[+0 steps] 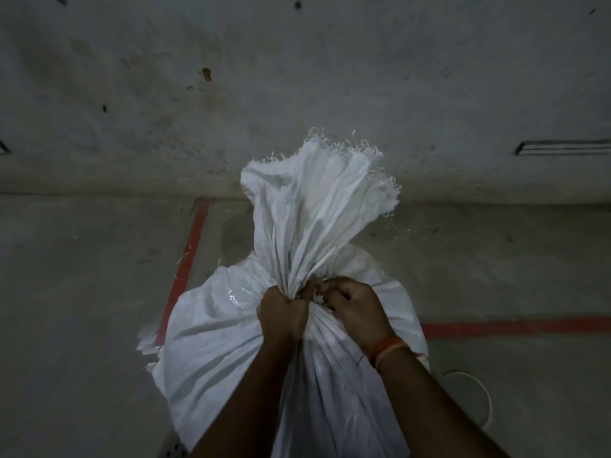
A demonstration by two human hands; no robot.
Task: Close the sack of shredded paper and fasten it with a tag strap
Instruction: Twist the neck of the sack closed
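A full white woven sack (224, 342) stands upright on the concrete floor in front of me. Its top is gathered into a tight neck, and the frayed open end (317, 200) fans out above. My left hand (281, 314) is clenched around the left side of the neck. My right hand (355, 312), with an orange band at the wrist, pinches something small and white at the right side of the neck. Whether that is the tag strap I cannot tell; my fingers hide it.
A stained concrete wall (297, 77) rises just behind the sack. Red floor lines run at the left (191, 252) and at the right (515, 327). A thin white cord loop (479, 395) lies on the floor at the lower right.
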